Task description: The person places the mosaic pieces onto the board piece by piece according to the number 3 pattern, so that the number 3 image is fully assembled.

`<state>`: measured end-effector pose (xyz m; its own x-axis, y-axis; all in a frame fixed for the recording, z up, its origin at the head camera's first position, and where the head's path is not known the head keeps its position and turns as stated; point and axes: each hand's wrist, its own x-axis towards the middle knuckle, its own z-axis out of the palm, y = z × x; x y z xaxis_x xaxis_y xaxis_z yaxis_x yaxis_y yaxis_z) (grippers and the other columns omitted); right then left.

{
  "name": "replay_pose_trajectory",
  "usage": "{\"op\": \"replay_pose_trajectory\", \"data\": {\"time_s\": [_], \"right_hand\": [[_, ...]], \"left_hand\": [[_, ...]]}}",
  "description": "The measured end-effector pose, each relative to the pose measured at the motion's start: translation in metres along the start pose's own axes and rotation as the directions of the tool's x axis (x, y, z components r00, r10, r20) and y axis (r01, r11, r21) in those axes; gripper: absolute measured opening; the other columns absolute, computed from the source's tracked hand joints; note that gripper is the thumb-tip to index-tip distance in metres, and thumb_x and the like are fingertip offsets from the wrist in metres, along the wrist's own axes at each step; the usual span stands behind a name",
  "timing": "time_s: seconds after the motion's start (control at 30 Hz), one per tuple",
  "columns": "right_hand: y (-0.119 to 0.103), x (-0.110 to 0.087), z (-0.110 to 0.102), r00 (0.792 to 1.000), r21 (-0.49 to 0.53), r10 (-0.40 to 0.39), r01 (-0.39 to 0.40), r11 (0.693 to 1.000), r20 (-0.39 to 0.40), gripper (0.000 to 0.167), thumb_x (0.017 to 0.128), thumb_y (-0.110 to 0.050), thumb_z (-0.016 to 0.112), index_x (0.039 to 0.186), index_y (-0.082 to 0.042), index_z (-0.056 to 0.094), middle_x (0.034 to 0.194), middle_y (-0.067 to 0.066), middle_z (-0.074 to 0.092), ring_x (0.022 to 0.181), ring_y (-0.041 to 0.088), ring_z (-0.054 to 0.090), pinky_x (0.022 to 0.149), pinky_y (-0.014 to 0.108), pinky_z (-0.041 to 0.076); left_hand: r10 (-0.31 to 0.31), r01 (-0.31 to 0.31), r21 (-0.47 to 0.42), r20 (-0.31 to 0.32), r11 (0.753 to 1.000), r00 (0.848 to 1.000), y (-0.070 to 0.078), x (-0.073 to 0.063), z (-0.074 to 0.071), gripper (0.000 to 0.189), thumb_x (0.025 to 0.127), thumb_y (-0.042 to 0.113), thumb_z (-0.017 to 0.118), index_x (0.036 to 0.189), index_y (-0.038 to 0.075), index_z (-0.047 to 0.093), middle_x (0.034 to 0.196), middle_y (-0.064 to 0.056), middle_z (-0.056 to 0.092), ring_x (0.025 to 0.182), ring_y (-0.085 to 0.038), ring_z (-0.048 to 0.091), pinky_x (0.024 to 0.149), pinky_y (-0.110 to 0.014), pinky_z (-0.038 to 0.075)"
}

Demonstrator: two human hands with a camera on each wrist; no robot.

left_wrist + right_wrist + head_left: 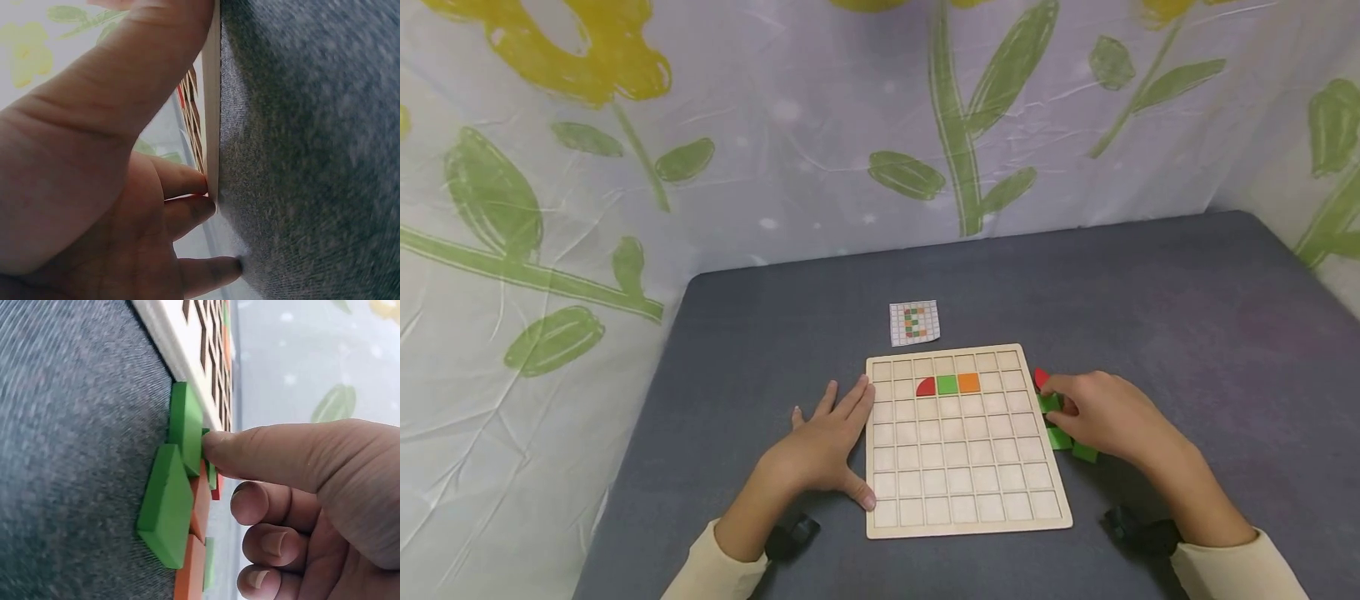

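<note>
A square wooden grid board [955, 525] lies on the table. In one of its upper rows sit a red quarter-circle tile [927, 387], a green square tile [947, 384] and an orange square tile [969, 382], side by side. My left hand [820, 446] rests with spread fingers along the board's left edge, thumb at the lower part. Just right of the board, my right hand [1108, 412] pinches a green tile [1048, 403] between thumb and index finger; the index tip is hidden in the right wrist view. Its other fingers are curled.
Around the right hand lie loose tiles: a red one [1041, 377], green ones [165, 506] and orange ones [190, 569], some overlapping. A small card with a coloured grid pattern [914, 323] lies behind the board. A flower-printed curtain [805, 125] hangs beyond the dark table [760, 333].
</note>
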<state>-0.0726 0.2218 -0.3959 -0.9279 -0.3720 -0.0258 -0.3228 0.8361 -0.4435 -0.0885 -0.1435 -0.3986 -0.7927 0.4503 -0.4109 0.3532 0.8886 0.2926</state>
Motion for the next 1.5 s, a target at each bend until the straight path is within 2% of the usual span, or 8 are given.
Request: {"op": "replay_pose_trajectory", "data": {"time_s": [0.23,0.43,0.67,1.03,1.17,1.5], "right_hand": [[0.001,0.000,0.003,0.999,-0.010,0.029,-0.029,1.000,-0.019,0.028,0.082,-0.008,0.080,0.108,-0.004,0.071,0.060,-0.010,0.047,0.051,0.007,0.040,0.049,0.029,0.033],[0.004,-0.001,0.003,0.999,0.016,0.034,-0.034,0.999,-0.009,0.035,0.084,-0.009,0.079,0.115,-0.002,0.067,0.061,-0.011,0.050,0.050,0.006,0.042,0.049,0.029,0.035],[0.005,0.000,0.003,0.999,0.037,0.046,-0.046,0.998,0.003,0.031,0.085,-0.009,0.078,0.113,0.000,0.069,0.062,-0.010,0.051,0.051,0.007,0.043,0.049,0.029,0.036],[0.006,0.001,0.008,0.998,-0.103,-0.037,0.033,0.994,-0.041,0.022,0.085,-0.010,0.077,0.107,-0.004,0.074,0.061,-0.014,0.049,0.051,0.004,0.039,0.048,0.028,0.034],[0.009,0.001,0.009,0.996,-0.108,-0.065,0.057,0.992,-0.066,0.021,0.085,-0.010,0.075,0.105,-0.005,0.074,0.057,-0.016,0.047,0.049,0.002,0.036,0.046,0.027,0.033],[0.010,-0.001,0.004,0.994,-0.078,-0.081,0.076,0.994,-0.071,0.020,0.084,-0.012,0.076,0.103,-0.006,0.074,0.055,-0.017,0.042,0.049,0.001,0.033,0.046,0.026,0.028]], "left_hand": [[-0.003,0.003,0.011,-0.001,1.000,1.000,0.002,0.000,-0.001,0.148,0.047,0.061,0.093,0.162,0.012,0.014,0.168,-0.005,0.005,0.150,-0.044,-0.001,0.099,-0.083,0.013],[-0.008,0.008,0.013,0.000,1.000,1.000,0.003,-0.001,-0.002,0.148,0.047,0.061,0.093,0.162,0.011,0.014,0.168,-0.005,0.005,0.150,-0.044,0.000,0.099,-0.083,0.013],[-0.005,0.005,0.011,-0.007,1.000,1.000,0.002,-0.001,-0.001,0.149,0.046,0.061,0.093,0.162,0.012,0.014,0.168,-0.004,0.005,0.150,-0.044,0.000,0.099,-0.083,0.013],[-0.012,0.012,0.012,-0.001,1.000,1.000,0.002,-0.001,-0.001,0.149,0.046,0.061,0.093,0.162,0.011,0.014,0.168,-0.005,0.006,0.150,-0.045,0.000,0.099,-0.082,0.013],[-0.014,0.014,0.015,-0.001,1.000,1.000,0.001,-0.001,-0.001,0.149,0.046,0.062,0.093,0.162,0.012,0.014,0.168,-0.005,0.005,0.150,-0.045,0.000,0.099,-0.083,0.013],[-0.013,0.013,0.024,-0.003,1.000,1.000,0.001,0.000,-0.001,0.150,0.045,0.062,0.093,0.162,0.012,0.014,0.168,-0.005,0.005,0.150,-0.045,0.001,0.099,-0.082,0.014]]}}
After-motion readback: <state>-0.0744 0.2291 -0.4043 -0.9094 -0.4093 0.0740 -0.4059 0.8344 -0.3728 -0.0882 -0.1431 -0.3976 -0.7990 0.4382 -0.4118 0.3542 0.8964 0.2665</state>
